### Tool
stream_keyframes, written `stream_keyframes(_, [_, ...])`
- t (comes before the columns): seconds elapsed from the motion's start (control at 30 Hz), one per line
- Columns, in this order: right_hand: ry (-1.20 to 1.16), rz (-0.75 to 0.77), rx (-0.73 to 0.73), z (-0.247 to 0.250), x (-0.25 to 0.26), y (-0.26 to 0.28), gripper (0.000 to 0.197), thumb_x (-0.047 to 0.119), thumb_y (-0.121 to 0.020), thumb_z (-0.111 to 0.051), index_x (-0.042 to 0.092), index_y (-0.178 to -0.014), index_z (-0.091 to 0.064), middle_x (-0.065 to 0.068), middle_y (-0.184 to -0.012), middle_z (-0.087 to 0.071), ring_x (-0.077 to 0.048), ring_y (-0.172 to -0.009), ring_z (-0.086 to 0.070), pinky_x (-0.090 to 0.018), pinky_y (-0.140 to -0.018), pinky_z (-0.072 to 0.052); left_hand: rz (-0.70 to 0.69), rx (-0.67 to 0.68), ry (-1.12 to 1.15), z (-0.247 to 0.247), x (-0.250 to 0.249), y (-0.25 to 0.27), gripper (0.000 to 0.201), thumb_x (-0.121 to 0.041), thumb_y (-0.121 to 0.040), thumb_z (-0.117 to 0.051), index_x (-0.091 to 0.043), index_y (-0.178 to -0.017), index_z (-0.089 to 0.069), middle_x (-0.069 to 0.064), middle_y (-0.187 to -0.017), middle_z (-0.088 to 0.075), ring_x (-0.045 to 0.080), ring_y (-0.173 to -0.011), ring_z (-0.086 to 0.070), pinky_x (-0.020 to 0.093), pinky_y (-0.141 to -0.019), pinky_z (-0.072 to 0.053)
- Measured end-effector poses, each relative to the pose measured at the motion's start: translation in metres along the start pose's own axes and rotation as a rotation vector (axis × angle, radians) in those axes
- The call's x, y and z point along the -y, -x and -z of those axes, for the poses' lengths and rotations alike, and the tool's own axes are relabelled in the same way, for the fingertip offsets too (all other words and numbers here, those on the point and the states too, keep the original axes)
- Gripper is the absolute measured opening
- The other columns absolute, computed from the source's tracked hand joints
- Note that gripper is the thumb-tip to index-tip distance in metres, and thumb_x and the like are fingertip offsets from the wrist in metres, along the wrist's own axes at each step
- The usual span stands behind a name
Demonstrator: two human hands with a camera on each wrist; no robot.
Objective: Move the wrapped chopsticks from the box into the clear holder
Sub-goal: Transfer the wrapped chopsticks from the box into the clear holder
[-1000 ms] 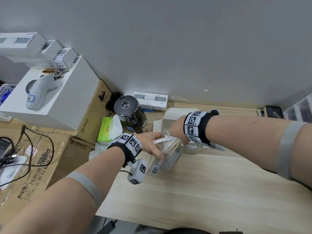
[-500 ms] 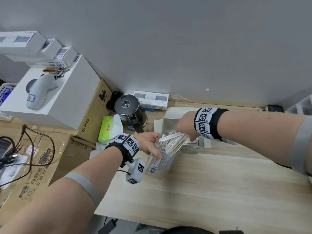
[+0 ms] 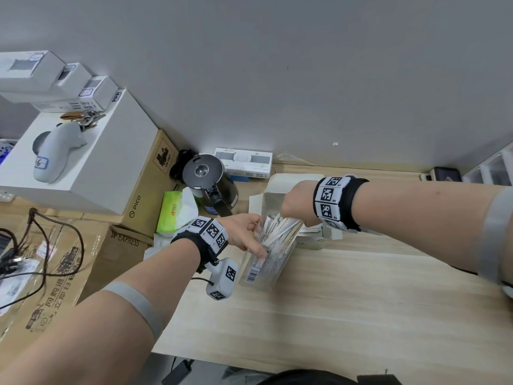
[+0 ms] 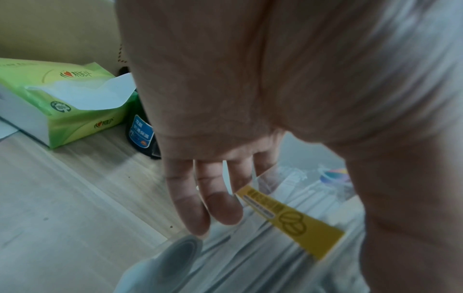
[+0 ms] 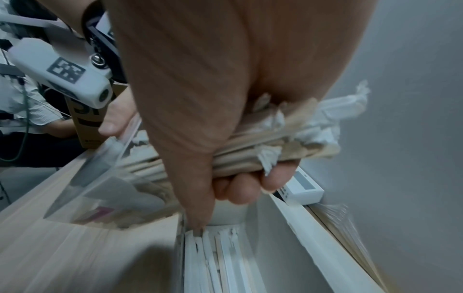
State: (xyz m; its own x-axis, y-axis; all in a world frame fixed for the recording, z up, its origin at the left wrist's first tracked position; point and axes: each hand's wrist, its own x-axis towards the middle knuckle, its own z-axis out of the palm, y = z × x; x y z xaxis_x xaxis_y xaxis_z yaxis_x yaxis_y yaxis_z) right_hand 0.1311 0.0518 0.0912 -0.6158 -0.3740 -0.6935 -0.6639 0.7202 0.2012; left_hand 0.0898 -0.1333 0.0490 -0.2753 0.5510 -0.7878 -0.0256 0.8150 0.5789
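1. Since 0.5 s ago: right hand (image 3: 295,204) edged toward 9 o'clock; left hand (image 3: 241,232) unmoved.
2. Right fist clamps wrapped chopsticks (image 3: 283,232), lower ends inside clear holder (image 3: 266,270).
3. Left thumb and fingers pinch the holder's rim.
4. Open box (image 3: 263,201) sits at the holder's 12 o'clock.

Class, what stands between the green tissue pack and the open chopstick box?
A dark kettle stands there, between tissue pack and box, shown in the head view.
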Motion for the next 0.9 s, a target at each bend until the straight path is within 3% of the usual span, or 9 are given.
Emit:
stream_keyframes(0.1, [-0.026,0.014,-0.006,0.007,0.011,-0.005,0.022,0.012,-0.090,-0.062,0.010,-0.111,-0.061,-0.006,-0.099,-0.064,-0.025,-0.076,-0.056,-0.032,-0.066,-0.049,-0.022,-0.022,-0.045,0.000,-0.003,-0.003,0.098,-0.037,-0.045,-0.087,-0.016,-0.133,-0.050,0.008,-0.132,-0.062,0.024,-0.124,-0.062,0.052,-0.104,-0.054])
stream_keyframes(0.23, [-0.110,0.072,-0.062,0.011,0.019,-0.004,0.033,0.015,-0.089,-0.065,0.011,-0.120,-0.054,-0.005,-0.099,-0.060,-0.022,-0.077,-0.053,-0.031,-0.065,-0.045,-0.019,-0.024,-0.087,0.000,0.000,-0.003,0.103,-0.038,-0.046,-0.088,-0.015,-0.139,-0.050,0.005,-0.133,-0.065,0.024,-0.125,-0.063,0.050,-0.106,-0.053])
stream_keyframes(0.33, [-0.178,0.079,-0.070,0.013,0.017,-0.001,0.046,0.014,-0.085,-0.069,0.015,-0.126,-0.049,-0.001,-0.094,-0.051,-0.022,-0.081,-0.052,-0.032,-0.067,-0.045,0.001,-0.025,-0.064,-0.001,0.005,-0.001,0.102,-0.031,-0.049,-0.090,-0.015,-0.141,-0.048,0.005,-0.133,-0.065,0.022,-0.125,-0.063,0.048,-0.106,-0.053])
stream_keyframes(0.47, [-0.244,0.069,-0.069,0.008,0.008,-0.001,0.057,0.012,-0.080,-0.070,0.019,-0.130,-0.046,-0.001,-0.116,-0.057,-0.024,-0.098,-0.060,-0.036,-0.075,-0.051,0.017,0.007,-0.006,-0.002,0.007,-0.001,0.090,-0.008,-0.064,-0.086,-0.010,-0.143,-0.044,0.012,-0.136,-0.062,0.024,-0.114,-0.066,0.053,-0.107,-0.051])
stream_keyframes(0.57, [-0.369,0.020,-0.131,0.000,-0.003,-0.001,0.056,0.013,-0.078,-0.068,0.023,-0.128,-0.045,0.003,-0.116,-0.053,-0.020,-0.088,-0.056,-0.034,-0.071,-0.049,0.023,0.011,0.015,0.000,0.013,-0.003,0.096,-0.014,-0.058,-0.087,-0.015,-0.143,-0.044,0.007,-0.136,-0.063,0.025,-0.122,-0.065,0.051,-0.107,-0.051])
stream_keyframes(0.67, [-0.626,-0.117,-0.201,-0.012,-0.020,-0.003,0.042,0.014,-0.080,-0.062,0.021,-0.120,-0.050,0.005,-0.109,-0.057,-0.018,-0.086,-0.056,-0.030,-0.071,-0.049,0.026,0.036,-0.009,0.004,0.021,-0.004,0.094,-0.018,-0.059,-0.091,-0.017,-0.141,-0.046,0.002,-0.137,-0.063,0.022,-0.122,-0.065,0.049,-0.107,-0.052])
stream_keyframes(0.73, [-0.738,-0.252,-0.187,-0.023,-0.029,-0.009,0.034,0.012,-0.082,-0.058,0.017,-0.116,-0.056,0.000,-0.107,-0.063,-0.023,-0.093,-0.061,-0.031,-0.078,-0.052,0.024,0.034,-0.017,0.004,0.028,-0.006,0.094,-0.022,-0.055,-0.092,-0.014,-0.138,-0.048,0.003,-0.137,-0.062,0.022,-0.123,-0.063,0.049,-0.108,-0.051])
stream_keyframes(0.83, [-0.741,-0.366,-0.053,-0.041,-0.034,-0.029,0.040,0.008,-0.082,-0.056,0.000,-0.121,-0.063,-0.020,-0.118,-0.066,-0.039,-0.112,-0.061,-0.043,-0.094,-0.052,0.010,0.022,0.002,0.004,0.045,-0.012,0.097,-0.029,-0.048,-0.096,-0.011,-0.132,-0.051,0.003,-0.136,-0.062,0.021,-0.126,-0.062,0.049,-0.109,-0.050])
stream_keyframes(0.9, [-0.732,-0.351,0.037,-0.052,-0.028,-0.046,0.043,0.009,-0.083,-0.059,-0.005,-0.123,-0.062,-0.023,-0.123,-0.064,-0.037,-0.100,-0.067,-0.046,-0.096,-0.050,0.006,0.020,-0.003,0.004,0.056,-0.017,0.099,-0.034,-0.046,-0.097,-0.011,-0.131,-0.052,0.001,-0.136,-0.063,0.020,-0.125,-0.063,0.049,-0.110,-0.049])
